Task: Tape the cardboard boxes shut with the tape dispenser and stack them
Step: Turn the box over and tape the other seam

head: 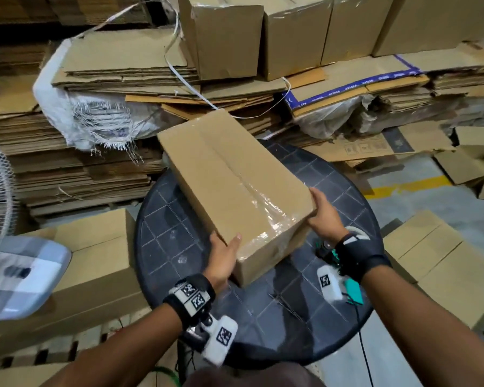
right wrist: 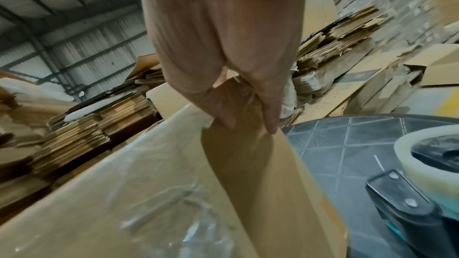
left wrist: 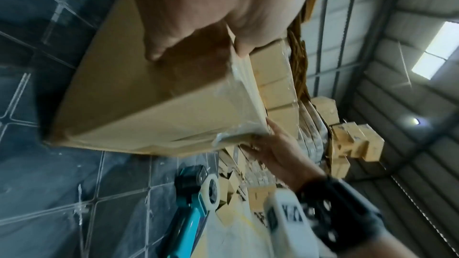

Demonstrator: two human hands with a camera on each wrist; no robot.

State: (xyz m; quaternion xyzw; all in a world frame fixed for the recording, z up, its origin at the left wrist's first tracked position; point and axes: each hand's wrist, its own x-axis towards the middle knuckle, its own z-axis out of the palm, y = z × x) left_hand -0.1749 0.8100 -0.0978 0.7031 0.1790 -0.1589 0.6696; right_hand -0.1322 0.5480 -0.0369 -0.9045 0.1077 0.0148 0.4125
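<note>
My left hand [head: 224,256] and right hand [head: 323,216] grip the near end corners of the taped box [head: 232,188], long axis running away from me over the table [head: 173,247].

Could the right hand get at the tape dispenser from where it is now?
Probably yes. The tape dispenser lies on the round table just beneath the right wrist, nothing covering it. But the right hand grips the cardboard box and must let go first.

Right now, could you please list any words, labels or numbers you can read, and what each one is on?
None can be read.
Blue printed band on flattened cardboard: lettering too small.
Printed symbols on floor cardboard: blurred.
Square code tags on left wrist strap: patterns, no words.
Taped box: plain.
</note>
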